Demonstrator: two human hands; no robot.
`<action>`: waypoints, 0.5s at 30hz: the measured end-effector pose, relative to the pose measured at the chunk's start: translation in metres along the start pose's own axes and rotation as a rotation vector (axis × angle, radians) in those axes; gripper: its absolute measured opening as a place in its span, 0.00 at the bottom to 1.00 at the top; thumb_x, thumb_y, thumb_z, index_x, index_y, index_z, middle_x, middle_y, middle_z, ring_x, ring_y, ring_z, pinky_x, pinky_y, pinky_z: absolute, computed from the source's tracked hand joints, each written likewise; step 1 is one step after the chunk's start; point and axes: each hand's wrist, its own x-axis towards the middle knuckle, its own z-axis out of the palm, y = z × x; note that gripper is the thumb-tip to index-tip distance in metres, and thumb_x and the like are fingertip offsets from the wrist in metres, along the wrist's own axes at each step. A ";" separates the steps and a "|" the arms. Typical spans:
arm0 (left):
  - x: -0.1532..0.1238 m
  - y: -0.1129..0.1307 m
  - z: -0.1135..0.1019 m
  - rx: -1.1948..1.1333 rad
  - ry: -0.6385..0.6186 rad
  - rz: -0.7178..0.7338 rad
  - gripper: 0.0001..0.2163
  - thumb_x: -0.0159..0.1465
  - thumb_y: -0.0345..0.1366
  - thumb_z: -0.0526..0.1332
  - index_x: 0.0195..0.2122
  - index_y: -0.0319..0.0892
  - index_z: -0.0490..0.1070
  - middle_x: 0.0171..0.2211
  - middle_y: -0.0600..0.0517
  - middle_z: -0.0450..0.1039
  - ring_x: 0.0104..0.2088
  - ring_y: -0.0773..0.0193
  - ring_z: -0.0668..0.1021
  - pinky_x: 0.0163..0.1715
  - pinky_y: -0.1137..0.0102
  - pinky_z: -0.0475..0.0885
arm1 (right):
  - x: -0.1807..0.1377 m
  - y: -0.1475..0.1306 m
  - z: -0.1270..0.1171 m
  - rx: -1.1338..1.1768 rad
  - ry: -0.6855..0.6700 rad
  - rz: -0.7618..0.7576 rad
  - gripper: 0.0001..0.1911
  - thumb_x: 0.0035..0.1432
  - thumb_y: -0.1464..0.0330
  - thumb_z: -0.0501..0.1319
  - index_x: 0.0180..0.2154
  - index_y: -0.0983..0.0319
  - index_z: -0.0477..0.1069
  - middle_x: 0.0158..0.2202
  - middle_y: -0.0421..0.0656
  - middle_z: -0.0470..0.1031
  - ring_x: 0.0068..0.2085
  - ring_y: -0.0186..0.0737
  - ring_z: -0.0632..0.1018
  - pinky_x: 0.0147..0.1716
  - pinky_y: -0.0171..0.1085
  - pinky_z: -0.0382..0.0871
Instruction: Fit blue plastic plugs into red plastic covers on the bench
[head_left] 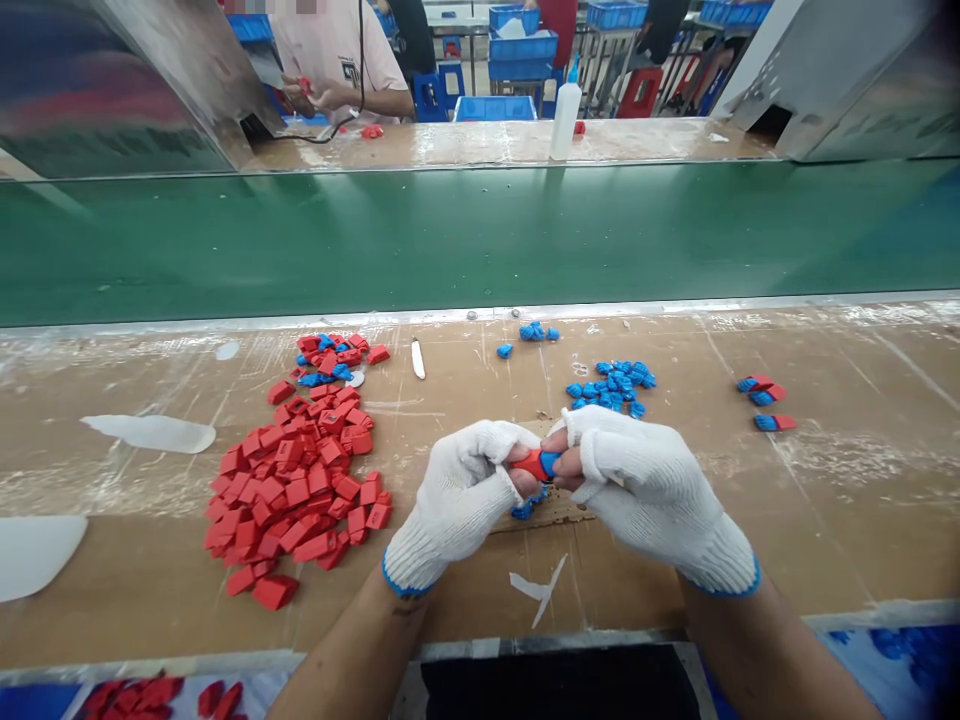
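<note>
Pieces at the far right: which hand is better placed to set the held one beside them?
Probably the right hand: it is nearer those pieces, and its fingers grip the blue end of the held piece. The left hand is farther away.

Shirt print (350, 71): dark block on co-worker's pink shirt (315, 40), left of the white bottle (567, 115); too small to read.
Left wrist mark (407, 609): dark, nearer than the bottle; illegible.
Readable text: none.

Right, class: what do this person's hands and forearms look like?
Left hand and right hand wear white knitted gloves with some fingertips exposed and blue-edged ribbed cuffs. No sleeves cover the visible forearms; a dark marking, unreadable, sits by the left cuff.
</note>
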 end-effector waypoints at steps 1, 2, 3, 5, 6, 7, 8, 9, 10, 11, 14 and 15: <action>0.000 0.000 0.000 -0.004 -0.006 -0.015 0.10 0.58 0.33 0.78 0.31 0.40 0.77 0.33 0.50 0.82 0.30 0.66 0.80 0.32 0.71 0.78 | 0.000 -0.001 -0.002 -0.023 -0.026 0.005 0.15 0.64 0.83 0.61 0.32 0.58 0.69 0.32 0.39 0.76 0.36 0.36 0.80 0.35 0.36 0.75; 0.000 0.000 0.001 -0.011 -0.010 -0.032 0.10 0.59 0.33 0.78 0.30 0.39 0.76 0.33 0.50 0.81 0.30 0.67 0.79 0.32 0.71 0.78 | 0.000 -0.001 -0.004 -0.038 -0.047 0.013 0.16 0.64 0.84 0.60 0.31 0.58 0.67 0.32 0.38 0.74 0.34 0.35 0.78 0.33 0.36 0.72; -0.001 0.000 0.001 -0.018 -0.015 -0.050 0.11 0.59 0.32 0.77 0.30 0.39 0.76 0.32 0.50 0.81 0.30 0.67 0.79 0.33 0.71 0.78 | -0.001 -0.001 -0.006 -0.043 -0.066 0.021 0.16 0.64 0.84 0.60 0.30 0.58 0.67 0.31 0.38 0.73 0.33 0.34 0.76 0.31 0.35 0.70; -0.003 -0.001 0.000 -0.049 -0.036 -0.081 0.12 0.59 0.32 0.78 0.30 0.39 0.75 0.33 0.50 0.80 0.31 0.67 0.78 0.33 0.72 0.77 | -0.002 0.000 -0.006 0.003 -0.088 0.028 0.16 0.65 0.83 0.61 0.30 0.58 0.68 0.31 0.37 0.71 0.32 0.34 0.74 0.30 0.36 0.68; -0.005 -0.001 0.001 -0.087 -0.054 -0.097 0.13 0.59 0.34 0.78 0.31 0.39 0.74 0.33 0.51 0.80 0.31 0.67 0.78 0.32 0.72 0.77 | -0.002 0.000 -0.004 0.057 -0.083 0.035 0.14 0.66 0.81 0.62 0.32 0.58 0.71 0.31 0.37 0.72 0.33 0.35 0.74 0.31 0.36 0.70; -0.006 -0.002 0.001 -0.145 -0.078 -0.113 0.15 0.59 0.35 0.79 0.32 0.40 0.72 0.33 0.51 0.79 0.29 0.68 0.77 0.30 0.74 0.75 | -0.002 0.001 -0.001 0.116 -0.064 0.043 0.10 0.68 0.77 0.64 0.35 0.57 0.73 0.32 0.38 0.74 0.35 0.38 0.76 0.33 0.38 0.73; -0.008 -0.004 0.003 -0.213 -0.104 -0.127 0.17 0.59 0.38 0.79 0.33 0.41 0.70 0.32 0.53 0.77 0.27 0.70 0.76 0.27 0.75 0.73 | -0.002 0.000 0.004 0.169 -0.041 0.048 0.06 0.71 0.72 0.64 0.39 0.57 0.75 0.34 0.40 0.76 0.38 0.41 0.78 0.37 0.41 0.77; -0.009 -0.006 0.005 -0.287 -0.128 -0.132 0.19 0.60 0.40 0.79 0.35 0.42 0.68 0.30 0.55 0.74 0.24 0.71 0.74 0.24 0.76 0.70 | -0.002 0.000 0.010 0.213 -0.019 0.056 0.05 0.74 0.65 0.64 0.42 0.57 0.77 0.38 0.43 0.78 0.42 0.45 0.80 0.42 0.45 0.79; -0.010 -0.009 0.007 -0.348 -0.145 -0.127 0.21 0.60 0.43 0.79 0.36 0.44 0.65 0.29 0.57 0.72 0.22 0.72 0.72 0.21 0.77 0.68 | -0.002 -0.002 0.017 0.253 0.005 0.074 0.11 0.76 0.58 0.62 0.43 0.57 0.77 0.41 0.46 0.79 0.46 0.49 0.81 0.47 0.50 0.80; -0.010 -0.013 0.011 -0.373 -0.147 -0.107 0.22 0.61 0.46 0.78 0.37 0.45 0.64 0.28 0.59 0.70 0.21 0.73 0.71 0.20 0.78 0.67 | -0.003 -0.004 0.023 0.289 0.024 0.106 0.17 0.76 0.52 0.60 0.44 0.56 0.77 0.43 0.48 0.79 0.49 0.52 0.81 0.50 0.52 0.81; -0.007 -0.019 0.019 -0.212 -0.125 -0.035 0.21 0.63 0.49 0.76 0.41 0.43 0.68 0.33 0.54 0.74 0.28 0.68 0.77 0.25 0.75 0.72 | -0.010 -0.008 0.036 0.397 0.061 0.255 0.23 0.76 0.44 0.53 0.48 0.54 0.74 0.42 0.48 0.78 0.42 0.50 0.81 0.38 0.48 0.83; -0.005 -0.019 0.018 -0.137 -0.125 -0.029 0.21 0.63 0.49 0.76 0.43 0.43 0.69 0.36 0.51 0.77 0.30 0.66 0.79 0.27 0.74 0.74 | -0.014 -0.008 0.035 0.415 0.068 0.301 0.25 0.75 0.42 0.50 0.49 0.53 0.72 0.40 0.48 0.77 0.38 0.49 0.80 0.32 0.45 0.81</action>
